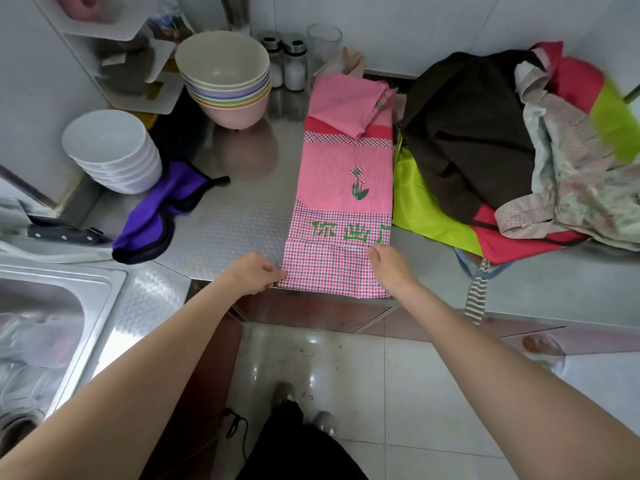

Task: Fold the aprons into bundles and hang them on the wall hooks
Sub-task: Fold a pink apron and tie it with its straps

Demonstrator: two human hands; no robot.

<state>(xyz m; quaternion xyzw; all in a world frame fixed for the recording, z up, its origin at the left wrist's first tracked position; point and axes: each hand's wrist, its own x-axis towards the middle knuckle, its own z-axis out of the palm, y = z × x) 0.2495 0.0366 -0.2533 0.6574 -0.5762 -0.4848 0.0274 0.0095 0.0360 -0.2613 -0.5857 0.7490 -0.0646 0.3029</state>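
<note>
Lying lengthwise on the steel tabletop, the pink apron is folded into a long strip, its checked near end overhanging the front edge. The left hand pinches the near-left corner; the right hand grips the right edge with curled fingers. A heap of other aprons lies just to the right, a purple cloth to the left near stacked bowls.
</note>
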